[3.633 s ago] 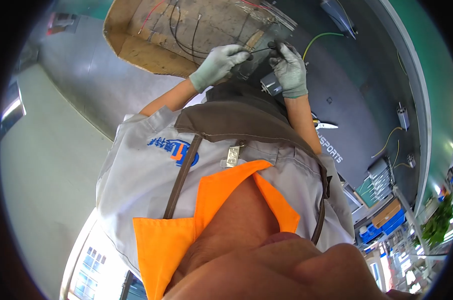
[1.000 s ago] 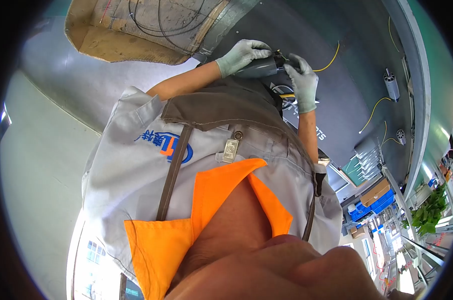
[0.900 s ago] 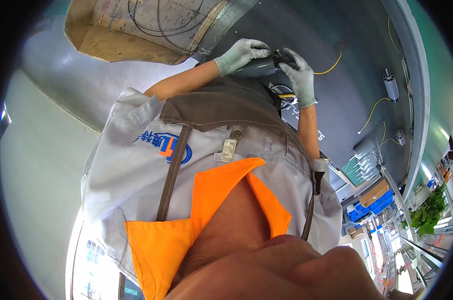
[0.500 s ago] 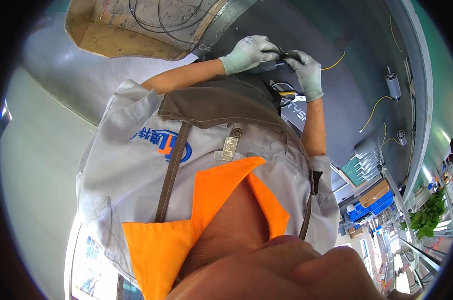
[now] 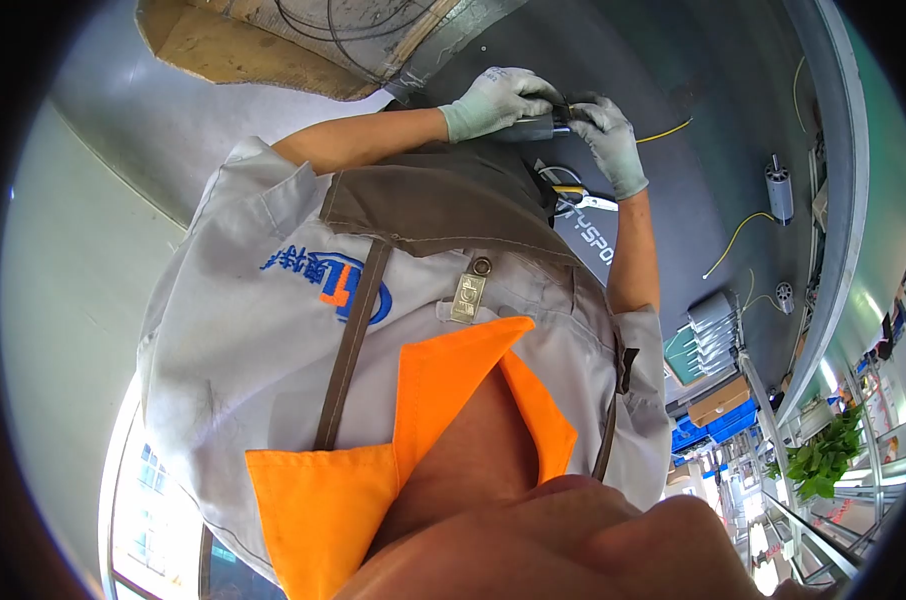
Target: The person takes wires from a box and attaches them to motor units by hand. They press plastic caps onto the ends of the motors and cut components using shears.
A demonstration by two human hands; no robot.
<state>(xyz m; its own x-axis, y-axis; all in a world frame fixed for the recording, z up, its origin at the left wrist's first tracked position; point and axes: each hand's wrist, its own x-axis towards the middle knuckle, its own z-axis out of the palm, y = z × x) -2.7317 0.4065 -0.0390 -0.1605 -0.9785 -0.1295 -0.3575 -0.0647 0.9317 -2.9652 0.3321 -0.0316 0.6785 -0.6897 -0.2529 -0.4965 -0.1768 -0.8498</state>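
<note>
Grey cylinder: we see it just in front of our brown apron (image 5: 453,212), below our fingertips; the grey cylinder (image 5: 535,130) lies with its long axis crosswise, left to right, its end pointing to our right side.
Surface: smooth and slightly glossy, round in section, partly covered by our glove.
Dark piece: between our fingertips, above the cylinder's end, sits a small dark piece (image 5: 570,107); it may be a wire end, but it is too small for us to be sure.
Left hand: our left hand (image 5: 500,104), in a pale knit glove, reaches across with its fingers drawn together, pinched on the dark piece.
Right hand: our right hand (image 5: 610,150), gloved alike with greyer fingertips, has thumb and fingers closed on the same piece from the other side.
Yellow wire: beyond our right hand a thin yellow wire (image 5: 665,132) slants outward over the dark table (image 5: 633,65).
Scissors: open-bladed metal scissors (image 5: 598,202) with yellow on the handle lie near our right wrist, on white lettering.
Motor: well apart on our right, a metal motor (image 5: 779,195) has its shaft pointing away from us.
Cardboard: on our left, worn brown cardboard (image 5: 233,58) holds looped black cables (image 5: 335,35).
</note>
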